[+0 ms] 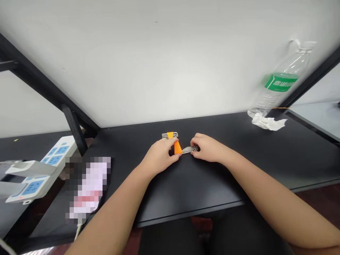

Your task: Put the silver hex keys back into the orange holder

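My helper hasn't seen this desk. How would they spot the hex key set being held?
On the black desk under the white wall, look centre. The hex key set sits between the left hand, on its orange holder, and the right hand, on its keys; the second set lies behind, unheld.

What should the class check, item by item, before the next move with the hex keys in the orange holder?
1. Left hand grips the orange holder: ok.
2. Right hand is closed on the free ends of the hex keys: ok.
3. Holder and keys are low over the table, between both hands: ok.
4. Second key set lies on the table just behind the hands: ok.
5. Bottle and crumpled tissue are far off to the right: ok.
6. Which key the right hand has picked out: cannot tell, the fingers hide it.
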The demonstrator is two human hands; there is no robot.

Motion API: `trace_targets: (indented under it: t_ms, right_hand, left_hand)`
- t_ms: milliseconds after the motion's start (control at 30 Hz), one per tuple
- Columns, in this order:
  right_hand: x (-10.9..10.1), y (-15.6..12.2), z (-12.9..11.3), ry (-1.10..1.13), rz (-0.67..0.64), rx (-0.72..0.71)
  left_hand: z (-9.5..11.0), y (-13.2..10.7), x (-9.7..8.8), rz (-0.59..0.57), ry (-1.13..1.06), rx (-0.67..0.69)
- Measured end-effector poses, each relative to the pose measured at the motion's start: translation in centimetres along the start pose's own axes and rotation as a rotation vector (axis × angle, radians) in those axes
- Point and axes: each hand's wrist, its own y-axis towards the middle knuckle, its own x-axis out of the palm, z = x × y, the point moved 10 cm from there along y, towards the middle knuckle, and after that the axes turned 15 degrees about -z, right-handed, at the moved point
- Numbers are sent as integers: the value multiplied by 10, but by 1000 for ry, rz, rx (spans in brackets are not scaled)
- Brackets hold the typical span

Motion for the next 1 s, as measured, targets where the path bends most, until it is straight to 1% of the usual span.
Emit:
trace_targets:
  t_ms: [100, 233, 300, 400, 500, 567, 633, 733, 800, 867, 1000]
  right_hand:
    - [-1, 0, -1, -38, 17, 3]
    - [-9, -4, -5, -114, 69, -13]
    - [-7, -4, -10, -153, 52, -27]
    - [-2, -3, -15, -225, 14, -8]
    - [-1, -4, -18, -281, 29, 5]
    - [-3, -5, -18, -234, 39, -25]
    - [-6, -7, -20, -113, 43, -107]
    - [-21, -14, -21, 70, 106, -228]
    - [-33, -19, -19, 139, 178, -252]
    - [-41, -23, -18, 179, 223, -266]
    - [-42, -24, -21, 220, 219, -300]
  left_hand:
    - [-1, 0, 0, 0, 7, -14]
    - [-5, 0, 1, 6, 11, -32]
    - [-7, 1, 2, -4, 15, -42]
    - [-9, 1, 1, 0, 14, -55]
    - [-10, 1, -1, 10, 3, -62]
    - [-10, 1, -3, 15, -10, -70]
    - [-11, 1, -4, 16, -35, -83]
    - [-15, 0, -6, 26, -86, -100]
    - [-17, -1, -8, 51, -118, -99]
    - [-18, -1, -9, 71, -148, -93]
    - [-20, -2, -9, 91, -168, -95]
